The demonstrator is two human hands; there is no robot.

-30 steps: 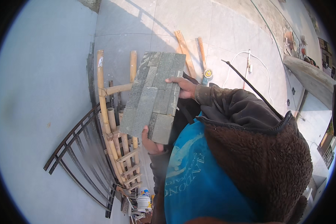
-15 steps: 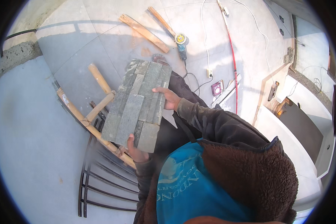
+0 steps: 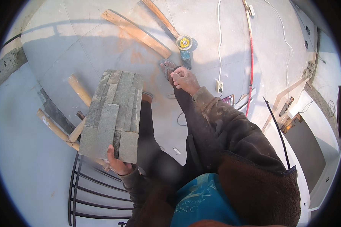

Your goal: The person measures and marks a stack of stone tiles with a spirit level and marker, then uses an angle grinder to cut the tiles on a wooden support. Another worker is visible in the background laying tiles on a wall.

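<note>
A grey stone cladding panel (image 3: 115, 108), made of several staggered strips, is held tilted in front of me on the left. My left hand (image 3: 119, 162) grips its lower edge, thumb on the face and fingers underneath. My right hand (image 3: 184, 80) is off the panel, over my leg and close to my sandalled foot (image 3: 166, 66). Its fingers are curled together; whether anything is in them I cannot make out. Just beyond it lies an angle grinder (image 3: 185, 55) on the floor, its yellow-centred disc facing up.
Two wooden boards (image 3: 136, 32) lie ahead on the tiled floor. A bamboo ladder-like frame (image 3: 57, 126) and a dark metal railing (image 3: 98, 191) are at left. To the right are a white cable with a socket (image 3: 219, 85), a red hose (image 3: 251, 56) and a white basin-like structure (image 3: 307, 140).
My right hand has let go of the panel's right edge and moved out toward the grinder. The panel, now in my left hand alone, has shifted left in view.
</note>
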